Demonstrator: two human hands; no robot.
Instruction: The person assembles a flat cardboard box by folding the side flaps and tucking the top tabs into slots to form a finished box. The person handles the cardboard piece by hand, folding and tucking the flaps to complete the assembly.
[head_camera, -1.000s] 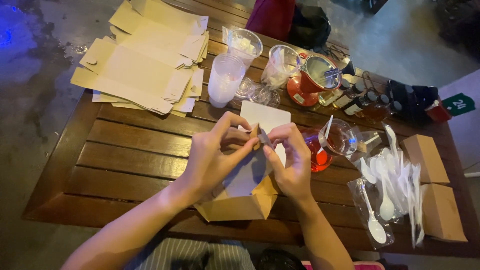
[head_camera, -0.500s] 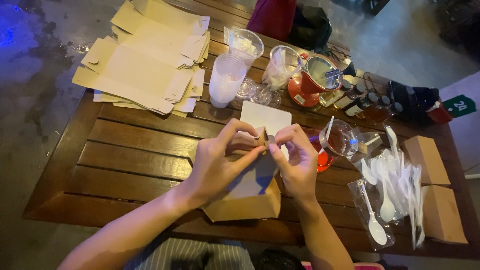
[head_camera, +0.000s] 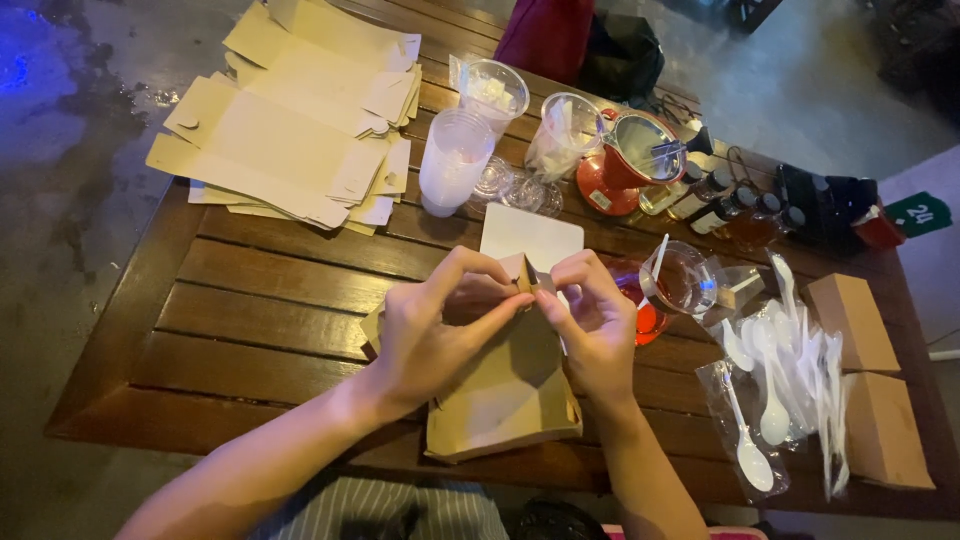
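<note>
1. Two hands met over a brown box (head_camera: 505, 385) lying on the table (head_camera: 250, 300).
2. Left hand (head_camera: 430, 335) and right hand (head_camera: 592, 325) each pinched its flap (head_camera: 527, 275).
3. Flat boxes (head_camera: 290, 130) lay stacked far left; spoons (head_camera: 775, 390) lay right.

Single head-worn view, steeply down and forward, close over the slatted wooden table (head_camera: 260, 300)

flat cartons (head_camera: 290, 130) behind-left, spoons (head_camera: 780, 380) right, cups (head_camera: 470, 140) apparently behind box (head_camera: 505, 385)
</note>
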